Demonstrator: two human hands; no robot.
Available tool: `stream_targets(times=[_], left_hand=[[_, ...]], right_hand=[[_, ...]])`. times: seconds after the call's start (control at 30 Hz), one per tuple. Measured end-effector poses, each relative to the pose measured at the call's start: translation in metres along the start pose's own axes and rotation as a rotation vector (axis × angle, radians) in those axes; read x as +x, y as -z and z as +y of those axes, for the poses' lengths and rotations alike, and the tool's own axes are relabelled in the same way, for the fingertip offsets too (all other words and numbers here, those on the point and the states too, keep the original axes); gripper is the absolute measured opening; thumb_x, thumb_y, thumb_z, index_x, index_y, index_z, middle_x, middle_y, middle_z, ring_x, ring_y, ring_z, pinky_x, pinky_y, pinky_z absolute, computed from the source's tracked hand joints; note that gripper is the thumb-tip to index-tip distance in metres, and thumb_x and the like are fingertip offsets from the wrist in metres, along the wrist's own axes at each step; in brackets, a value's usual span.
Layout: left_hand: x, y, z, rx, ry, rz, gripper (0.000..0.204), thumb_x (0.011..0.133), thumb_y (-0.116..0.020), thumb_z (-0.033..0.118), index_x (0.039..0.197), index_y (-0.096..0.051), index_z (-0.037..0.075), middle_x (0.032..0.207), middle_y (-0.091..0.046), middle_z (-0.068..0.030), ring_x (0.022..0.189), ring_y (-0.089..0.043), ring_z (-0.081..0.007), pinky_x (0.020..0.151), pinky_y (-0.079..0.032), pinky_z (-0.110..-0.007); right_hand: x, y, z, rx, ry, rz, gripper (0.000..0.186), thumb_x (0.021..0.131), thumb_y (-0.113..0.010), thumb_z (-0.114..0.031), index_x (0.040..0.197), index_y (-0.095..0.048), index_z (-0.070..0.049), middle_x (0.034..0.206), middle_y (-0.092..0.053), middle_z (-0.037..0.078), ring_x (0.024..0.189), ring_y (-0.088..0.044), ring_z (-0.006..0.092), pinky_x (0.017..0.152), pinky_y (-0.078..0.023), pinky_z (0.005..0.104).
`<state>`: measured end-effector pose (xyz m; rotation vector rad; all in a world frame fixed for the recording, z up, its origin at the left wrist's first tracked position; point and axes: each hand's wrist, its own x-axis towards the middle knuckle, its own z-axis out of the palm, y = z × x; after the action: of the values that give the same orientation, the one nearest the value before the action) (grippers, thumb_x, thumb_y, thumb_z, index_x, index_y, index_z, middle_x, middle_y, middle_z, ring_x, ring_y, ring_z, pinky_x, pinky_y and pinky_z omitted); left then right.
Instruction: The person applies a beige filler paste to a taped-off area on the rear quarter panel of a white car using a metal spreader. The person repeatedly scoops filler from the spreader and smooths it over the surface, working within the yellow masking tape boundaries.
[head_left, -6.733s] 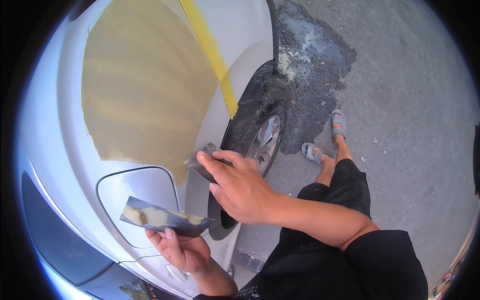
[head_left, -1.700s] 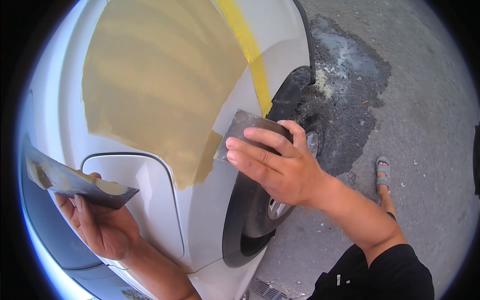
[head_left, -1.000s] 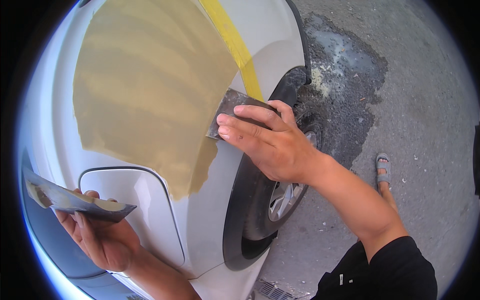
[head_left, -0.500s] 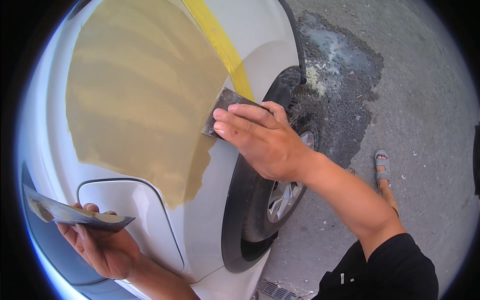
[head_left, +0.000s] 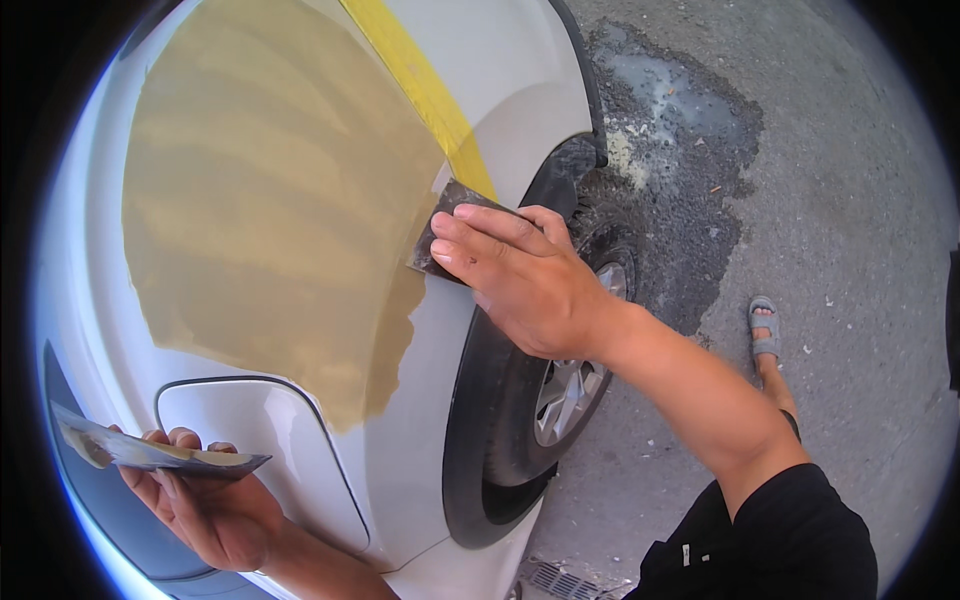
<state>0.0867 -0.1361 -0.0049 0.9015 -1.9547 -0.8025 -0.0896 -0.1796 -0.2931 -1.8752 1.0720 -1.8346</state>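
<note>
- The right hand (head_left: 530,285) has its fingers nearly together, three lying on the face of the dark blade (head_left: 452,196), the little finger bent near the upper edge; the thumb is mostly hidden. Uneven finger pressure could tip a corner in and cut a groove.
- The left hand (head_left: 220,520) clamps the plate (head_left: 150,453) between the thumb in front and fingertips showing over the far side. Paste (head_left: 88,447) lies smeared on it; if that grip tilts, some could drop on the flap (head_left: 245,420) close by.
- The blade's left edge sits at the right rim of the tan patch (head_left: 270,190) and seems to touch it. Lifting it unevenly could leave a ridge; whether the patch is wet, I cannot tell.
- The tape (head_left: 420,85) ends just beside the blade's top corner. Should the corner catch its edge, the tape could peel.
- Below the blade, the white panel (head_left: 415,430) meets the black trim (head_left: 468,430) around the tyre (head_left: 515,440). A slip that way could streak both.
- Farther right, a sandalled foot (head_left: 765,325) rests on the ground (head_left: 840,220), well apart from a wet spot (head_left: 680,110).
</note>
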Motion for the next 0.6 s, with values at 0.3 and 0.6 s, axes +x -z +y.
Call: stream_targets(times=[0.3, 0.6], left_hand=[[-0.005, -0.010, -0.002, 0.225, -0.021, 0.256, 0.050, 0.095, -0.040, 0.008, 0.139, -0.019, 0.000, 0.114, -0.046, -0.0189, 0.099, -0.053, -0.0235, 0.077, -0.055, -0.032], [-0.001, -0.012, -0.003, 0.153, -0.004, 0.184, 0.049, 0.093, -0.041, 0.006, 0.138, -0.021, -0.002, 0.116, -0.046, -0.0208, 0.101, -0.053, -0.0255, 0.079, -0.054, -0.034]], right_hand=[[0.010, 0.019, 0.011, 0.026, 0.014, -0.011, 0.065, 0.070, -0.063, 0.004, 0.132, -0.044, -0.008, 0.135, -0.049, 0.007, 0.126, -0.043, 0.0228, 0.093, -0.032, 0.0410], [-0.010, 0.017, 0.000, 0.041, -0.102, -0.103, 0.051, 0.079, -0.058, -0.002, 0.128, -0.051, -0.013, 0.133, -0.052, -0.001, 0.123, -0.045, 0.0172, 0.090, -0.033, 0.0439]])
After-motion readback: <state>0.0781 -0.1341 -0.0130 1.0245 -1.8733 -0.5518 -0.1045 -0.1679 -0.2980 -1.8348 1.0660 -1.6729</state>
